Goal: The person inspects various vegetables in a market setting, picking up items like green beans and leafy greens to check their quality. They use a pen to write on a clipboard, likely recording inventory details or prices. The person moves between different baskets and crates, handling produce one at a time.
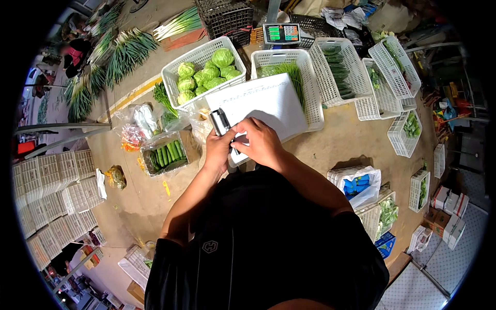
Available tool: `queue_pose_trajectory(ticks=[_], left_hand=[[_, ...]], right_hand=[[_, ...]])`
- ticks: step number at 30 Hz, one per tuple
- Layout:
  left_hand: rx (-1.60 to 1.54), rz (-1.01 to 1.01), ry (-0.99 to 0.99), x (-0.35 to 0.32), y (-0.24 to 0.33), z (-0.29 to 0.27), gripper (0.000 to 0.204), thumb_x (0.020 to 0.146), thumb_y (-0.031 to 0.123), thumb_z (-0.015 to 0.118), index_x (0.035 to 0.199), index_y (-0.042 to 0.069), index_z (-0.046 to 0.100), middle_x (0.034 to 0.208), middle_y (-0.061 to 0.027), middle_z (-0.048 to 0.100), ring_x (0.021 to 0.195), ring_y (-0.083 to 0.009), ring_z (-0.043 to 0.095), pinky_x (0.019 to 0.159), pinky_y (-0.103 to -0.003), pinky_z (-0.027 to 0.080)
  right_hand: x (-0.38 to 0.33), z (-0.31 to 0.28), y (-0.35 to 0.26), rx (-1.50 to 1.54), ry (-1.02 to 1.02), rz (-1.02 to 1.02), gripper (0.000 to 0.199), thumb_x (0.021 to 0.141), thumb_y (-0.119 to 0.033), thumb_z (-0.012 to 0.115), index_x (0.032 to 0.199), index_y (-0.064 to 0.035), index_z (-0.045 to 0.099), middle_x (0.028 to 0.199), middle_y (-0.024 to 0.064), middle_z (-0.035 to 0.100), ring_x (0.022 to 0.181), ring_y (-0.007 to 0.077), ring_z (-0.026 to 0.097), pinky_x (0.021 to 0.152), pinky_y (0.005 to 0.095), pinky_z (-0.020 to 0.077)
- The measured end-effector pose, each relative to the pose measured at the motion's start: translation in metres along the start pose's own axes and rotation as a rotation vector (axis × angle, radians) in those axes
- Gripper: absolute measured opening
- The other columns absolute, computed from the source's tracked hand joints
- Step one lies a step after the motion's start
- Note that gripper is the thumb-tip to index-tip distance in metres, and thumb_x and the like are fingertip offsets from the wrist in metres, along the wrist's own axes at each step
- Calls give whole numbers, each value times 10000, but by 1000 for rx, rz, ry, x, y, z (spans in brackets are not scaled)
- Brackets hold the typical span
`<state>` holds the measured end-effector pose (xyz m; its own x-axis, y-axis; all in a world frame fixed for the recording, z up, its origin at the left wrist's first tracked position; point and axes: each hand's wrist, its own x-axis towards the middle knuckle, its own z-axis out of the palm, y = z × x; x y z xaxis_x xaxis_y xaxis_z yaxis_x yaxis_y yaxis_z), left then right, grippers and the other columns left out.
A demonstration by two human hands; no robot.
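A silver cylinder with black ends [220, 121] stands tilted in front of me; its exact kind I cannot make out. Wrapped round its lower part is my left hand [219, 149]. My right hand [260, 140] is closed beside it, thumb and bent fingers pinching at the dark lower end between the hands. Below both hands and just beyond them lies a white flat slab or lid [268, 103], resting over a white crate [316, 111] that holds long green stalks.
A crate of cabbages [168, 77] stands at the far left, with boxed cucumbers [168, 155] nearer. A scale display [281, 33] rises behind. Crates of green vegetables [338, 72] line the right; a crate with blue packages [356, 185] is closer. Stacked crates [51, 181] fill the left.
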<state>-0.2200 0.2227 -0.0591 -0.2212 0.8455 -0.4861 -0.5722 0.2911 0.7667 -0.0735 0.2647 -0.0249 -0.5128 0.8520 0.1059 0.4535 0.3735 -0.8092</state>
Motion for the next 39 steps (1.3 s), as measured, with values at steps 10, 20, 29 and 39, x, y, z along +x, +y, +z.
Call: queue_pose_trajectory(ticks=[10,20,29,39], left_hand=[[-57,74,-43,-8,24,-21,257,947,189,691,1138,38,610,1021,-63,693,885,-141,660,791,-297,543],[-85,162,-63,-24,51,-47,239,915,146,723,1105,23,646,991,-44,702,859,-105,646,779,-275,535],[-96,141,-74,-39,83,-69,295,892,60,688,1171,-1,611,1064,-71,683,927,-148,652,826,-312,542],[-129,170,-61,-47,104,-68,275,910,85,678,1161,2,603,1039,-70,679,911,-149,651,807,-313,542]], right_hand=[[15,40,-35,75,57,169,301,756,-123,765,977,-73,567,843,69,665,824,291,658,701,415,532],[25,44,-59,-85,229,38,323,826,-103,654,1145,-78,609,827,61,604,743,220,610,665,366,505],[9,-15,-97,732,302,-59,402,911,65,542,1309,13,552,931,39,619,821,82,555,746,224,466],[17,11,-96,571,500,-187,125,893,-13,679,987,-1,598,862,67,644,787,99,608,714,209,479]])
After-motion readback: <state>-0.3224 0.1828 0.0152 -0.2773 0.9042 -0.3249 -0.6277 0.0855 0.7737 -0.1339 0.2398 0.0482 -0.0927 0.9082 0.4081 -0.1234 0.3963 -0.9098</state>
